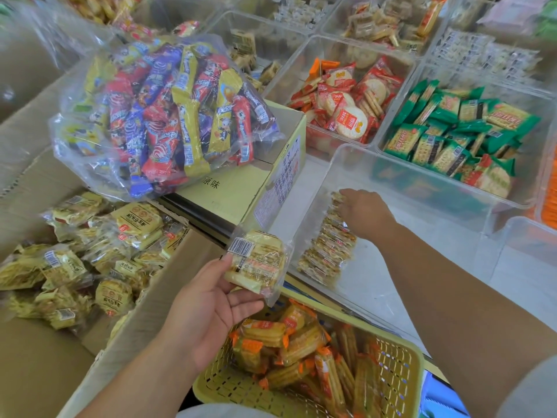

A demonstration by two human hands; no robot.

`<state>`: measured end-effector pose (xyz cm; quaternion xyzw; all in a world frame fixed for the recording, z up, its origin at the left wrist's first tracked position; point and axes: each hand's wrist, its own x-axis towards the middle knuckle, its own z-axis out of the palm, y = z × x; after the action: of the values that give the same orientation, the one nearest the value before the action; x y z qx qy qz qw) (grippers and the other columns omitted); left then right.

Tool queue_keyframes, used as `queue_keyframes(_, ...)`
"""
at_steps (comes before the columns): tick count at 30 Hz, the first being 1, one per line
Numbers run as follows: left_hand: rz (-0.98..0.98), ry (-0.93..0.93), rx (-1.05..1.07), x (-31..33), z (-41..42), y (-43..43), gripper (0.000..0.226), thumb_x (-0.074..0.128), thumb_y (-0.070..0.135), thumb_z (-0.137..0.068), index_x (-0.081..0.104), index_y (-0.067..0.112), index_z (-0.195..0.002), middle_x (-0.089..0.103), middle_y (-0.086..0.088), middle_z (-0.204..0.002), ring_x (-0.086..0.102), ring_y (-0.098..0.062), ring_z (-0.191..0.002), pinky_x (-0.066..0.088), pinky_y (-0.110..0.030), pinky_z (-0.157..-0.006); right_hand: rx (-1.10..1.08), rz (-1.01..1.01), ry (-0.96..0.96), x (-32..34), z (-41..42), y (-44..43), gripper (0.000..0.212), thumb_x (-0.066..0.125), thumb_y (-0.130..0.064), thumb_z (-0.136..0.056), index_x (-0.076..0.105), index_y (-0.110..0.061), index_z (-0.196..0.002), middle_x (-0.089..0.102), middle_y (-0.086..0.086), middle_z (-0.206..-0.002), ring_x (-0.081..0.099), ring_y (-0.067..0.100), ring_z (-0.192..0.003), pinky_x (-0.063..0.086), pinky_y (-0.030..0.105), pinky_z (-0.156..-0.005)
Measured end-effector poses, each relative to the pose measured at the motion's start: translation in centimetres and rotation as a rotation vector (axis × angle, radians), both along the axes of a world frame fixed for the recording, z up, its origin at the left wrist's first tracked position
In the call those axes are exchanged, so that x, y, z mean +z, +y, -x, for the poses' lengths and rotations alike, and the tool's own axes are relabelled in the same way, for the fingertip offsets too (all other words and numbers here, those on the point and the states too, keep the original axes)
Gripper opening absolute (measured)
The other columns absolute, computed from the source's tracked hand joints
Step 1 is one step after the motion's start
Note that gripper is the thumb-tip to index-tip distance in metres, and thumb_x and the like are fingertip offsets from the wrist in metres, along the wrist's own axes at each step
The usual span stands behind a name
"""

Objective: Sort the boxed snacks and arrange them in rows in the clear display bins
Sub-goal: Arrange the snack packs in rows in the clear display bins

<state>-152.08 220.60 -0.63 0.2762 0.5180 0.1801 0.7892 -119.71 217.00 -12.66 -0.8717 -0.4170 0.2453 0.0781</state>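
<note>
My left hand (211, 300) holds a yellow cracker packet (259, 263) between thumb and fingers, just left of a clear display bin (452, 236). Inside that bin stands a row of the same packets (328, 245) on edge along its left wall. My right hand (364, 212) reaches into the bin and rests on the far end of that row, fingers curled over the top packets. A cardboard box (144, 321) at the left holds several more yellow packets (75, 260).
A clear bag of colourful wafer sticks (162, 116) lies on a yellow carton (241, 191). Beyond are bins of red-wrapped round crackers (346, 104) and green-wrapped crackers (452, 131). A yellow basket (401, 375) of orange-wrapped biscuits sits below my arms.
</note>
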Motion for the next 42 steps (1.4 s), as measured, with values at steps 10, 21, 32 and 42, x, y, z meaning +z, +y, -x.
queue_keyframes(10,0.086,-0.057,-0.015,0.8,-1.3,1.0,0.047,0.06,0.023,-0.084,0.064,-0.002,-0.123,0.075,-0.025,-0.093,0.075,-0.027,-0.064,0.062,-0.033,-0.051,0.017,-0.487,0.11,4.7,5.5,-7.4,0.063,0.071,-0.027,-0.093,0.046,-0.027,-0.15,0.044,-0.001,-0.156,0.038,0.022,-0.143,0.029,0.033,-0.117)
queue_keyframes(21,-0.024,0.141,-0.39,1.5,-3.0,-0.6,0.06,0.063,0.066,-0.075,0.072,0.016,-0.106,0.057,-0.011,-0.063,0.055,-0.022,-0.05,0.052,-0.031,-0.048,0.044,-0.862,0.422,10.1,12.5,-10.6,0.019,0.073,-0.027,-0.09,0.072,-0.034,-0.107,0.071,-0.016,-0.094,0.065,0.003,-0.085,0.051,0.017,-0.076)
queue_keyframes(32,-0.116,0.135,-0.382,1.0,-3.7,-1.6,0.031,0.061,0.024,-0.1,0.068,0.001,-0.12,0.075,-0.027,-0.1,0.07,-0.024,-0.065,0.059,-0.033,-0.056,-0.517,-0.823,1.078,8.9,14.3,-12.2,0.033,0.054,-0.022,-0.099,0.061,-0.033,-0.129,0.073,-0.002,-0.105,0.074,0.023,-0.091,0.062,0.034,-0.066)
queue_keyframes(42,-0.126,0.165,-0.301,1.2,-7.6,-1.5,0.015,0.069,0.007,-0.093,0.058,0.005,-0.102,0.074,-0.022,-0.088,0.074,-0.035,-0.07,0.062,-0.033,-0.055,-0.07,-0.682,0.261,10.4,14.2,-13.9,0.059,0.059,-0.043,-0.086,0.051,-0.032,-0.143,0.041,-0.013,-0.149,0.036,0.008,-0.141,0.034,0.022,-0.111)
